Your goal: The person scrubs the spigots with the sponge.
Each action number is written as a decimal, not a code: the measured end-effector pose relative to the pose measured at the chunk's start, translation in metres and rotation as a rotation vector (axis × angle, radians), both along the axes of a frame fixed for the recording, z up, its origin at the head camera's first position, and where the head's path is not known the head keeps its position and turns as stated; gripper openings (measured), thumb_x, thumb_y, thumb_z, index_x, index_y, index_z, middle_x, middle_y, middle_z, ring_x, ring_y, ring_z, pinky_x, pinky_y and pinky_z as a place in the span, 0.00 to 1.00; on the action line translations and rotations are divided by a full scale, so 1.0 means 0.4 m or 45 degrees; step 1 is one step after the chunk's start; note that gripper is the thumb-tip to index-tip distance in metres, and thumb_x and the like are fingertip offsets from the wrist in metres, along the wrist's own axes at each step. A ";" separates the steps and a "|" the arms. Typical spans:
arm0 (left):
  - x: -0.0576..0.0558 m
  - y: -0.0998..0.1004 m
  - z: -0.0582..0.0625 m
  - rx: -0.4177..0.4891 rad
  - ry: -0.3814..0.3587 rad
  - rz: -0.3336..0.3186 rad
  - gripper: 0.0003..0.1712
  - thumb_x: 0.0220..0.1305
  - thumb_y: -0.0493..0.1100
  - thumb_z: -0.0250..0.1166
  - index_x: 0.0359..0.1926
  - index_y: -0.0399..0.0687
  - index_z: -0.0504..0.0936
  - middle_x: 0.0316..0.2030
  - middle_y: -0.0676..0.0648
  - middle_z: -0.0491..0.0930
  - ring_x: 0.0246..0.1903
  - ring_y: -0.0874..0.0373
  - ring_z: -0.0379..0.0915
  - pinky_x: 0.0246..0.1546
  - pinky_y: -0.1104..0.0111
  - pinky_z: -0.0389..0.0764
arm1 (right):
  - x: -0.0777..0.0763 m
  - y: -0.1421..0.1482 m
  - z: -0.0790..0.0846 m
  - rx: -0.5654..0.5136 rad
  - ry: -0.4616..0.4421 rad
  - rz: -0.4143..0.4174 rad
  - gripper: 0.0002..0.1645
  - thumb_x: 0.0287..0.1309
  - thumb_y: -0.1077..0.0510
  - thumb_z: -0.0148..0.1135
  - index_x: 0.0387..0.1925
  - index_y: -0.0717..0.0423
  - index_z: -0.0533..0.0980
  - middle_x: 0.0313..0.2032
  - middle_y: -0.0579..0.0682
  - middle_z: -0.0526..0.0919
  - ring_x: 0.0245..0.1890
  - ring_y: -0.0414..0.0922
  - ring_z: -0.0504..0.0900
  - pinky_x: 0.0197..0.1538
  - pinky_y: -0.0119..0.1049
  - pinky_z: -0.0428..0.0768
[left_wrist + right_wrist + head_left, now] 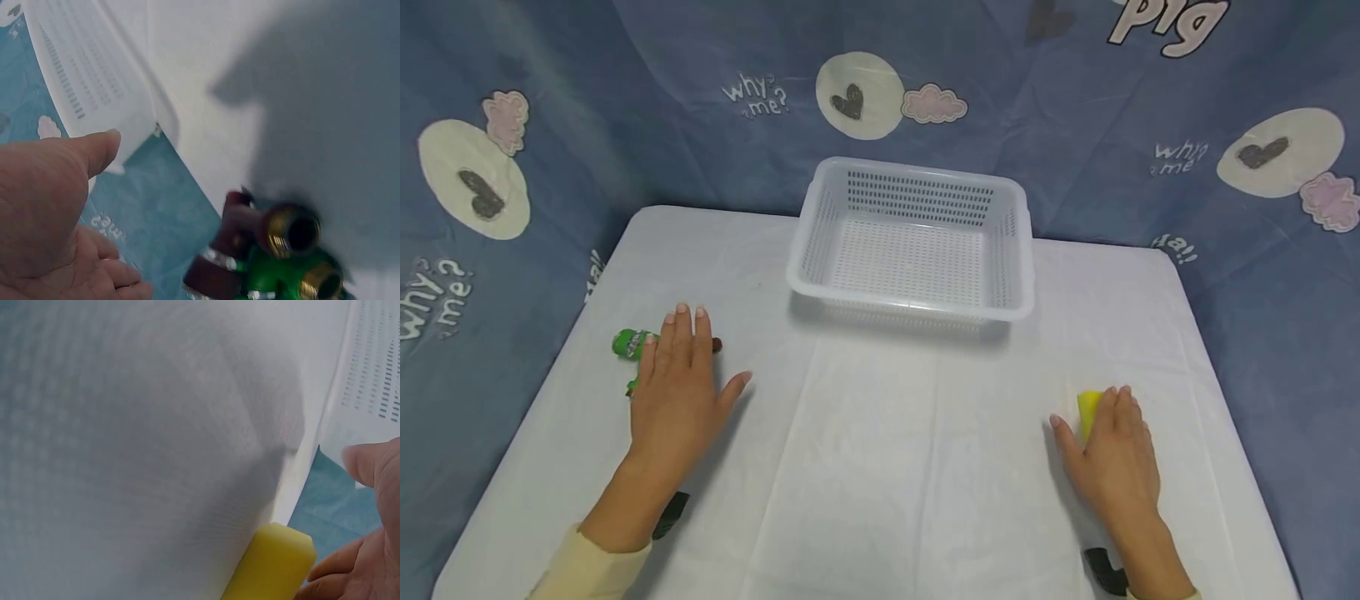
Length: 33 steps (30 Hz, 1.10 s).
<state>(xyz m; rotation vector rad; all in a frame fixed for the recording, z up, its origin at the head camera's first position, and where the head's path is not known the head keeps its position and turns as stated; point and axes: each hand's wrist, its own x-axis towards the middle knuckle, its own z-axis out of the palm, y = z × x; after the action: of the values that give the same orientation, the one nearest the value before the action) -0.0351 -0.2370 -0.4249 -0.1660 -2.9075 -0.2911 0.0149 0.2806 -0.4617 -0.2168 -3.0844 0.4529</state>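
Observation:
My left hand [681, 404] is spread palm down over a small green and brown object [631, 343], with fingers straight and thumb out to the side. The hand hides most of that object in the head view. In the left wrist view, brown tube-like parts [215, 272] and gold rings show on it, over a shiny green body [265, 265]. On the right, my other hand [1116, 458] reaches over a yellow block [1086, 411], its thumb held apart. From the right wrist, the yellow block [275, 562] shows angled edges beside the fingers [337, 565].
A white perforated plastic basket [910, 306] stands at the back middle of the white-covered table [865, 467]. Behind the table hangs a blue printed cloth [700, 150]. Black pieces [672, 515] show at both wrists.

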 end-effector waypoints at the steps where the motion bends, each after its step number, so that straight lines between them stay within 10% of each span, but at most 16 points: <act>1: 0.001 -0.008 0.002 -0.004 -0.001 0.007 0.60 0.65 0.52 0.74 0.80 0.28 0.47 0.80 0.29 0.44 0.80 0.36 0.39 0.80 0.45 0.38 | 0.000 -0.001 0.001 0.008 0.011 0.008 0.57 0.74 0.38 0.58 0.73 0.85 0.49 0.73 0.84 0.48 0.74 0.77 0.52 0.73 0.71 0.54; 24: -0.004 -0.090 -0.015 -0.056 0.103 -0.074 0.37 0.62 0.21 0.63 0.71 0.20 0.64 0.73 0.22 0.59 0.75 0.30 0.54 0.77 0.43 0.53 | -0.015 0.035 0.020 0.051 -0.213 -0.046 0.48 0.72 0.55 0.58 0.73 0.86 0.46 0.70 0.88 0.46 0.66 0.81 0.58 0.60 0.77 0.68; 33: -0.022 -0.095 -0.017 -0.046 0.220 -0.097 0.35 0.47 0.19 0.75 0.59 0.21 0.78 0.60 0.22 0.75 0.56 0.25 0.71 0.54 0.35 0.75 | -0.017 0.031 0.023 0.060 -0.222 -0.051 0.47 0.69 0.59 0.60 0.72 0.86 0.49 0.69 0.88 0.49 0.63 0.82 0.62 0.57 0.76 0.71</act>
<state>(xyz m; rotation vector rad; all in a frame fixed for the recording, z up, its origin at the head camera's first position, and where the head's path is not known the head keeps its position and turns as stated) -0.0439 -0.2751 -0.4316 -0.2929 -2.7404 -0.2246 0.0079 0.2929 -0.4526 -0.3339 -3.2493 0.3791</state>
